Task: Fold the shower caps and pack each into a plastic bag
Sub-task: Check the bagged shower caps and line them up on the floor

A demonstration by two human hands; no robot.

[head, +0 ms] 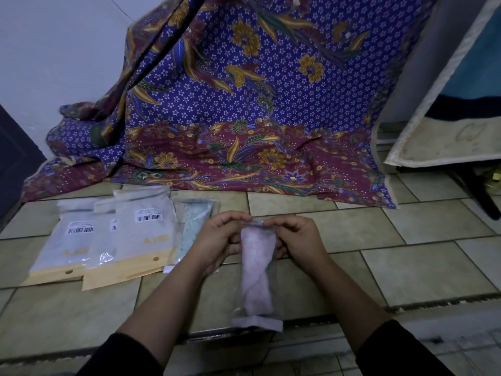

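Plastic bag (pixel 257 308), clear, long and narrow, hangs at view centre with a folded, soft pink shower cap (pixel 256 261) inside. Left hand (pixel 217 237) and right hand (pixel 301 237), close together with fingers curled, pinch its top edge. Flat glossy packed bags (pixel 108 240) lie overlapped at 10 o'clock on the tiled floor (pixel 406 267), which extends toward 3 o'clock.

Cap (pixel 256 270) in bag (pixel 275 291), centre; left hand (pixel 217 237) at its 9 o'clock, right hand (pixel 301 237) at 3. Packets (pixel 108 240) on floor (pixel 406 267), 9 o'clock. Cloth (pixel 257 104) behind, 12 o'clock.
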